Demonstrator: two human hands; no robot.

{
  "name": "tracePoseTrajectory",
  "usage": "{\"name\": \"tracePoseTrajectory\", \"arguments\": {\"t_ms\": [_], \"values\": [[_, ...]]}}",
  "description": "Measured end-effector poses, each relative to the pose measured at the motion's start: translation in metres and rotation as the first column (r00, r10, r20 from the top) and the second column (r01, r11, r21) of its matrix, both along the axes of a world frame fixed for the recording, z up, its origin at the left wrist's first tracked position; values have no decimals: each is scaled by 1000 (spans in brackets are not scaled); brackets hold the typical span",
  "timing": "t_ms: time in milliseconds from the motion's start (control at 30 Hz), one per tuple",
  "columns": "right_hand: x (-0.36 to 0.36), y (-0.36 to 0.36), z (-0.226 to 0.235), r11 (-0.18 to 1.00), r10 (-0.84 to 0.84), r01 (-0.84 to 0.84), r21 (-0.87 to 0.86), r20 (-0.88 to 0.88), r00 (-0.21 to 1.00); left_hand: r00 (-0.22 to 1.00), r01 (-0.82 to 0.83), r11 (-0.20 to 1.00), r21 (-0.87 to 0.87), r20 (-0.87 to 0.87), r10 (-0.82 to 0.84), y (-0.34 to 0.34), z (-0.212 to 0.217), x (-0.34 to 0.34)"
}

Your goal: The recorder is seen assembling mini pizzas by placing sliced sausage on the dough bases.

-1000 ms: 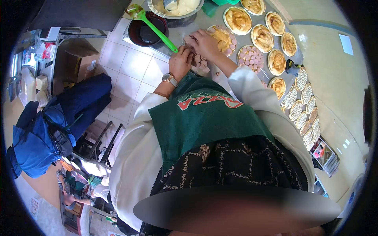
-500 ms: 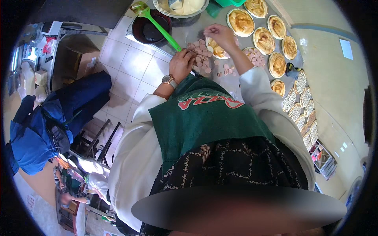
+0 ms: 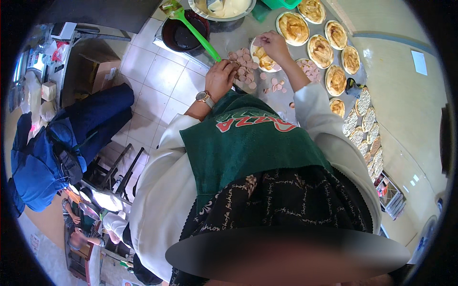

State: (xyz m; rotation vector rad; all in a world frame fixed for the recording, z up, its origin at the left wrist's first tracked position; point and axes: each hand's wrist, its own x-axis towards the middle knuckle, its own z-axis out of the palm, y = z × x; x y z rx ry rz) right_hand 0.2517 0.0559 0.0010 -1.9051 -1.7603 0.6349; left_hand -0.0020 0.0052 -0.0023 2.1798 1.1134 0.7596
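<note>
My left hand (image 3: pixel 221 77), with a watch on its wrist, rests curled at the left edge of a pile of pink sausage slices (image 3: pixel 244 66). Whatever lies under its fingers is hidden. Just beyond its knuckles ends the handle of a green spatula (image 3: pixel 198 37), whose sauce-smeared head lies across the rim of a dark bowl (image 3: pixel 183 48). My right hand (image 3: pixel 273 45) hovers over a sauced pizza base (image 3: pixel 262 59), fingertips pinched together near its far edge; anything between them is too small to make out.
Several sauced pizza bases (image 3: pixel 320 50) stand to the right, one partly covered by another sausage pile (image 3: pixel 309 71). Farther right lie several speckled rounds (image 3: pixel 363 101). A metal bowl of cream-coloured filling (image 3: pixel 234 8) and a green container (image 3: pixel 280 4) stand at the back. A person in blue (image 3: pixel 43 162) is at left.
My right hand has shifted a little to the right and nearer over the base, its fingers drawn closer together. My left hand stays almost where it was.
</note>
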Motion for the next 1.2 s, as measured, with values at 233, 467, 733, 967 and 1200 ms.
{"name": "tracePoseTrajectory", "arguments": {"t_ms": [233,467,733,967,1200], "values": [[-10,-27,-2,998,-40,35,-56,-93,995,1000,0,1000,-6,21,0,-1,0,-2],[-14,-30,-6,995,-4,8,95,-47,999,999,8,1000,4,32,-9,-1,2,-2],[-14,-56,-11,996,-90,91,-3,-178,980,1000,12,1000,-14,24,-12,-4,2,-4],[-25,-58,-4,972,63,-101,214,177,982,999,27,1000,3,34,-27,-6,-1,-3],[-70,-61,0,955,198,-243,169,244,949,999,50,998,29,20,-50,-5,-5,3]]}}
